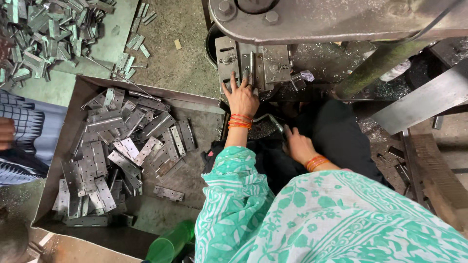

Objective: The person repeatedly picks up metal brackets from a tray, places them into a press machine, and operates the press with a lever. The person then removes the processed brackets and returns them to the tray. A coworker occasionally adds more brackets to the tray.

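Note:
My left hand [241, 99] reaches forward to the steel fixture [253, 63] of a press machine, fingers spread flat on the plates there, with a grey hinge piece [249, 73] at the fingertips. Orange bangles circle that wrist. My right hand [298, 145] lies lower, on dark cloth [341, 136] over my lap. Its fingers point at the rim of a small metal pan [265, 127] of shavings, and whether they hold anything is hidden. Green-and-white patterned sleeves cover both arms.
An open metal bin [73, 112] on the left holds several loose steel hinges [122, 151]. More hinges are heaped at top left [44, 34]. Another person's patterned clothing [24, 136] shows at the left edge. A green plastic bottle [168, 243] lies below the bin. The machine's frame and bars fill the top right.

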Demonstrator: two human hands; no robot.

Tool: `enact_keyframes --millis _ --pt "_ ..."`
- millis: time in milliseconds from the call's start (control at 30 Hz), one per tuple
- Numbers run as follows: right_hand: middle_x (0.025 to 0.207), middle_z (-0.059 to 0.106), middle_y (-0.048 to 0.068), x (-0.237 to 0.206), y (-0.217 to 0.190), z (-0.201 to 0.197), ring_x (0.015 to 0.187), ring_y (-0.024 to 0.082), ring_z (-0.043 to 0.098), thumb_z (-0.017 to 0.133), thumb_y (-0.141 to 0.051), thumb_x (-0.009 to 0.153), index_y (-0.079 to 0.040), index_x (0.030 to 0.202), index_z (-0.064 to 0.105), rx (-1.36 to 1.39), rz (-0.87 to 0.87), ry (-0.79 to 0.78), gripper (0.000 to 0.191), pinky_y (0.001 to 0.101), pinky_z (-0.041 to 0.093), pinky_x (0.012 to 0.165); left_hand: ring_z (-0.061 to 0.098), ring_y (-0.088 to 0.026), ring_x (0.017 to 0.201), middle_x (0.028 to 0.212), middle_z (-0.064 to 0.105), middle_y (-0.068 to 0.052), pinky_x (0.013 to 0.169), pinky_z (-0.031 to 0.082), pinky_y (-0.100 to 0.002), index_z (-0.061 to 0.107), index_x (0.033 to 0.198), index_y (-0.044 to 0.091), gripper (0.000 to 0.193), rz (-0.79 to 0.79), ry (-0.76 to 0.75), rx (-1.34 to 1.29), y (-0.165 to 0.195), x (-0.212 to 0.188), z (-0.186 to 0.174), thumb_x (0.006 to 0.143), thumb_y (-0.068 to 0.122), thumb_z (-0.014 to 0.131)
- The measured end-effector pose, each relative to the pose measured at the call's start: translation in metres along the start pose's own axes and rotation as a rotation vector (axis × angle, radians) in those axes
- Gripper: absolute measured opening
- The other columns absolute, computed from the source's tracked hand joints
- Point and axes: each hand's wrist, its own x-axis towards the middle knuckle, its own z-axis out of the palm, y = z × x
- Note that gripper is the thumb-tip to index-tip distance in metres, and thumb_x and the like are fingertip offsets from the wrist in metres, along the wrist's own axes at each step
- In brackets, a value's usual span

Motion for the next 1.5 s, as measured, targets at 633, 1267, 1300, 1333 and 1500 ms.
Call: enact_keyframes --millis 633,1267,1300,1333,1500 --pt "0.118 0.065 0.022 0.028 -0.008 -0.030 0.089 0.043 0.072 0.070 -0.036 0.087 -0.007 0.139 0.051 -0.165 -0.005 -0.102 0.063 0.0544 0.059 0.075 0.022 -0.036 0.152 0.147 0.056 0.000 0.118 0.014 -0.074 0.072 0.127 0.012 0.043 -0.081 0.009 0.034 0.009 0.035 -0.010 0.097 0.039 0.057" --pt "0.113 0.067 0.023 0.047 -0.008 -0.044 0.089 0.042 0.072 0.074 -0.037 0.086 -0.004 0.138 0.053 -0.186 -0.035 -0.159 0.065 0.0529 0.059 0.075 0.026 -0.035 0.151 0.150 0.055 0.001 0.118 0.016 -0.071 0.072 0.130 0.017 0.043 -0.101 0.085 0.057 -0.009 0.055 0.058 0.090 0.022 0.057" --pt "0.111 0.067 0.024 0.047 -0.009 -0.042 0.087 0.042 0.072 0.074 -0.036 0.085 -0.003 0.139 0.052 -0.197 -0.047 -0.149 0.067 0.0529 0.060 0.073 0.026 -0.035 0.151 0.148 0.056 0.001 0.119 0.016 -0.071 0.071 0.130 0.016 0.042 -0.110 0.088 0.029 -0.010 0.060 0.060 0.092 0.025 0.057" --pt "0.112 0.067 0.023 0.046 -0.009 -0.038 0.087 0.042 0.072 0.074 -0.034 0.084 -0.003 0.140 0.051 -0.188 -0.033 -0.133 0.069 0.0527 0.060 0.073 0.026 -0.034 0.151 0.147 0.056 0.001 0.119 0.016 -0.071 0.071 0.130 0.015 0.041 -0.120 0.093 0.001 -0.011 0.066 0.060 0.095 0.029 0.056" --pt "0.119 0.064 0.021 0.025 -0.004 -0.013 0.086 0.044 0.070 0.076 -0.030 0.077 -0.010 0.146 0.047 -0.040 0.031 -0.009 0.077 0.0544 0.058 0.073 0.023 -0.035 0.153 0.148 0.057 0.001 0.119 0.015 -0.071 0.071 0.128 0.015 0.038 -0.117 0.082 -0.017 -0.012 0.077 0.054 0.098 0.033 0.055"
